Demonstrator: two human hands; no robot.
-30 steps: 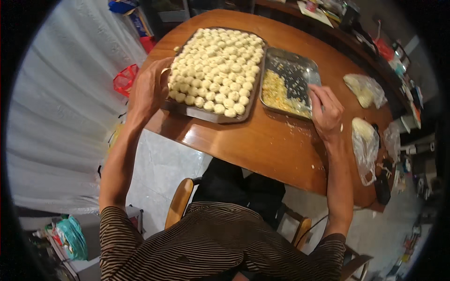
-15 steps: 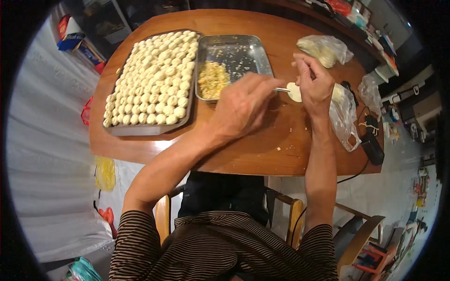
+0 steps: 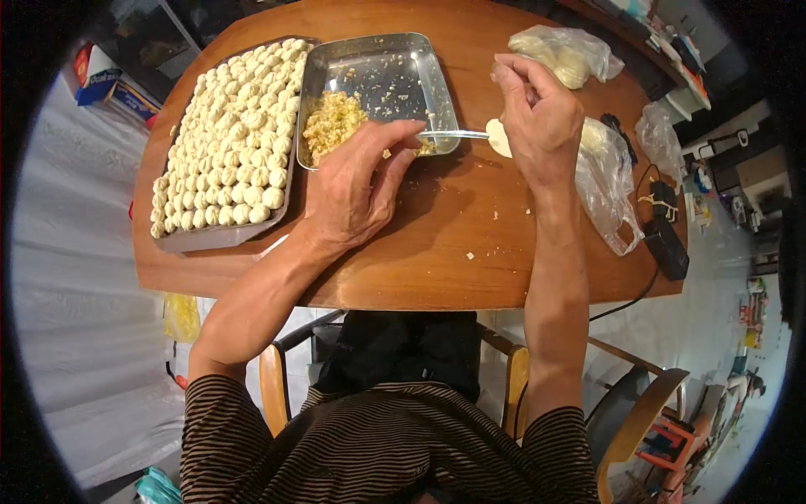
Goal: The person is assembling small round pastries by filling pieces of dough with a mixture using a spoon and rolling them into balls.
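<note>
My left hand [image 3: 357, 181] is closed in a pinch around one end of a slim, shiny metal utensil [image 3: 453, 134], just off the near edge of the filling tray. The utensil points right, its far end by a small round pale dough wrapper [image 3: 499, 139]. Beside the wrapper is my right hand [image 3: 541, 109], fingers curled; the wrapper shows at its left edge and seems held in it. A metal tray [image 3: 403, 63] holds crumbly yellow filling [image 3: 334, 124] in its left part. Left of it, a shallow tray [image 3: 214, 239] carries rows of pleated dumplings [image 3: 231, 139].
Clear plastic bags, one with pale wrappers [image 3: 571, 67] at the back right and another [image 3: 609, 197] beside my right forearm. A black power adapter [image 3: 666, 250] with its cord sits at the table's right edge. Crumbs dot the wooden table [image 3: 403, 277].
My left hand has drawn left, away from the wrapper, and more of the utensil shows. My right hand stays by the wrapper. The whole view has shifted slightly.
</note>
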